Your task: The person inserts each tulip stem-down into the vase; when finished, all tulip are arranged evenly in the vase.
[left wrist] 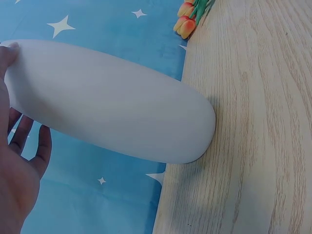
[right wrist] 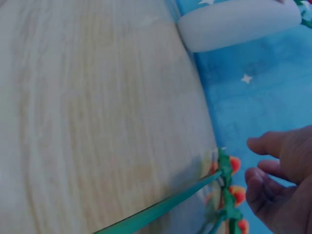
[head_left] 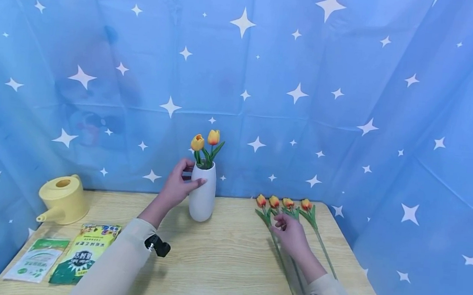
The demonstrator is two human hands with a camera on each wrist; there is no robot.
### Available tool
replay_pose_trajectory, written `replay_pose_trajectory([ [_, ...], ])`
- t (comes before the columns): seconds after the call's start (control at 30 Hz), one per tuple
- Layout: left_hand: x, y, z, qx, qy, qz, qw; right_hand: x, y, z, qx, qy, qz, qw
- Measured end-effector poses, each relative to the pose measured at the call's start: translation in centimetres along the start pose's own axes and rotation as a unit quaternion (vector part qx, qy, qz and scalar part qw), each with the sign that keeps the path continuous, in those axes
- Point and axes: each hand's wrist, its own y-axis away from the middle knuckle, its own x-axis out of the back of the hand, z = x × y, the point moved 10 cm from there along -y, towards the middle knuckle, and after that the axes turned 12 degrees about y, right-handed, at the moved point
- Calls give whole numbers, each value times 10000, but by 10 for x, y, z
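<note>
A tall white vase (head_left: 203, 196) stands upright on the table near its back edge, with two yellow-orange tulips (head_left: 213, 137) in its mouth. My left hand (head_left: 177, 184) holds it by the upper left side, thumb on the front. In the left wrist view the vase's smooth body (left wrist: 112, 102) fills the middle, and several fingers curve along its side. To the right, several orange-yellow tulips (head_left: 306, 204) lie in a row on the table. Just over their leaves hovers my right hand (head_left: 292, 238), fingers loosely bent; the right wrist view shows nothing between thumb and fingers.
A yellow watering can (head_left: 66, 200) sits at the table's back left corner. Before it lie a green-and-white packet (head_left: 37, 259) and a yellow-green bag (head_left: 87, 252). A blue star-patterned curtain (head_left: 265, 74) hangs behind and beside the wooden table (head_left: 216, 269).
</note>
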Motion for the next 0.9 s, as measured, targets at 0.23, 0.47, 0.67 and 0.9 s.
replay_pose_trajectory([
  [0.23,0,-1,-1,27,-18,-35,10000,-7,2,6,67,336,-109,9994],
  [0.47,0,-1,-1,17,-10,-16,10000,-9,3,8,-100,687,-258,9973],
  [0.67,0,-1,-2,33,-15,-19,10000,-12,6,9,-29,800,-337,9962],
  [0.9,0,-1,-2,97,-50,-22,9999,-16,6,15,-9,743,-267,9969],
])
